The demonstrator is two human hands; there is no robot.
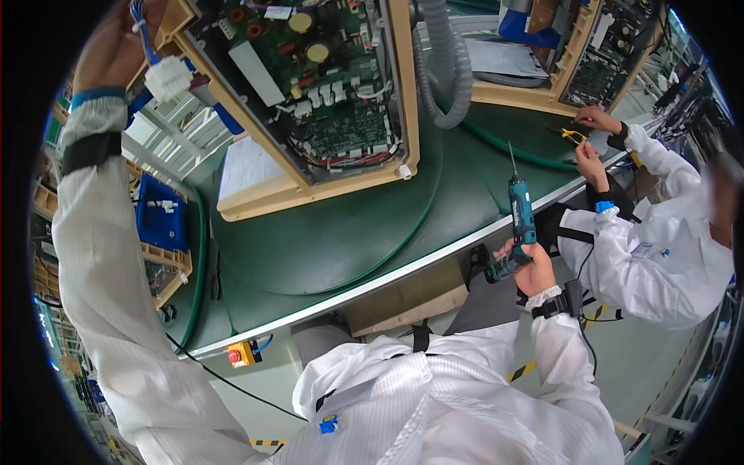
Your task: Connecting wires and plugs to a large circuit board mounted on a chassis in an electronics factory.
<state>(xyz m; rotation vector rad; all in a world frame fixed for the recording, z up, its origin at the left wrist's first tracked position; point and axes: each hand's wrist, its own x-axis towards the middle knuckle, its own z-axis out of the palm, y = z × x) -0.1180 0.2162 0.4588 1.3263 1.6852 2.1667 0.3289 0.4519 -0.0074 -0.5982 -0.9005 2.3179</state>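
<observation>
My right hand is wrapped around the grip of a teal and black cordless screwdriver. Its long thin bit points up, away from me, over the table's front edge. Raised at the far left, my left hand is at the upper corner of a tilted beige frame; its fingers are mostly hidden or cut off. Beside it hangs a blue-wired white connector. Inside the frame sits a green circuit board with capacitors, white plugs and wiring along the lower edge.
The frame stands on a round green turntable. Grey corrugated hose hangs behind it. At right, a co-worker's hands hold something yellow near another framed board. A blue tray lies left; a red-button box is at the table edge.
</observation>
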